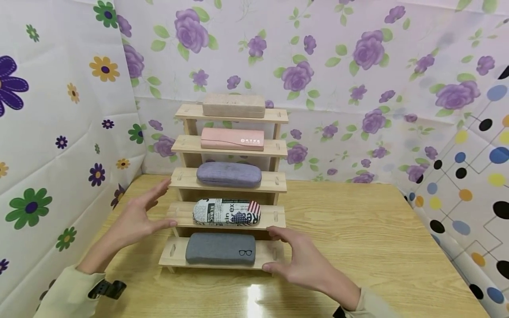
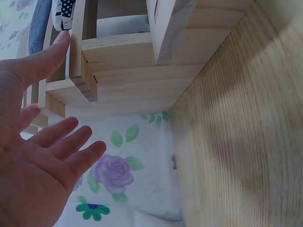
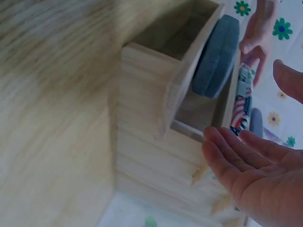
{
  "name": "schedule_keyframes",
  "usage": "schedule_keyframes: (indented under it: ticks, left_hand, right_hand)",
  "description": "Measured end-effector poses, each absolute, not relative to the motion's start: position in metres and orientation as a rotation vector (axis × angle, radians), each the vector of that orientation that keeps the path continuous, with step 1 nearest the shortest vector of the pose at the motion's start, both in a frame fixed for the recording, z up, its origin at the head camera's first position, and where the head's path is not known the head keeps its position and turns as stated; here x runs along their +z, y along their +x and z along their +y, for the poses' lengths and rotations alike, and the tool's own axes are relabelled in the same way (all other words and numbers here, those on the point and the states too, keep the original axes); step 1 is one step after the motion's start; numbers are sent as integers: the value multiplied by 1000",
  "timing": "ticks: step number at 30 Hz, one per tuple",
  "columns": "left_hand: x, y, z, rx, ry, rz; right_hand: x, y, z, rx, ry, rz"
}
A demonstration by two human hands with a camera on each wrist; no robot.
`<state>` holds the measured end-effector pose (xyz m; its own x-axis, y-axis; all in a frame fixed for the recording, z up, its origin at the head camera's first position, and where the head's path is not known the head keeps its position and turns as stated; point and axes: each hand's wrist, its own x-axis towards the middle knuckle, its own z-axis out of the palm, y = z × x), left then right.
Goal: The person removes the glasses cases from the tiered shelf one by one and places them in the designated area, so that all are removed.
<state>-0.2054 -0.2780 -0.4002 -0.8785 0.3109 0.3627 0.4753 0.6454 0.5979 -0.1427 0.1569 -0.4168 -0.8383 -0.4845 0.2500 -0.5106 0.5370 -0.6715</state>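
A stepped wooden rack (image 1: 230,191) holds one glasses case on each tier. From top to bottom these are a beige case (image 1: 233,106), a pink case (image 1: 232,138), a purple-blue case (image 1: 229,174), a newspaper-print case with flag patterns (image 1: 227,212) and a grey-blue case with a glasses outline (image 1: 220,248). My left hand (image 1: 140,216) is spread at the rack's left side, thumb tip right by the second-lowest board. At the right side, my right hand (image 1: 304,260) has its thumb by the lowest board's corner, fingers extended. Both palms show bare in the wrist views.
The rack stands on a wood-grain table (image 1: 358,238), against a back cloth with purple roses (image 1: 298,76). Flower-print cloth (image 1: 79,145) hangs close on the left, and dotted cloth (image 1: 469,194) on the right. More table surface extends to the right of the rack.
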Motion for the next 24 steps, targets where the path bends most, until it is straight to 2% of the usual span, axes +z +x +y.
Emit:
schedule_keyframes:
  ticks: [24]
  left_hand:
    - [-407,-209,-287,-1395,-692,-2572]
  right_hand:
    - [-445,-159,122,1173,936,-2766]
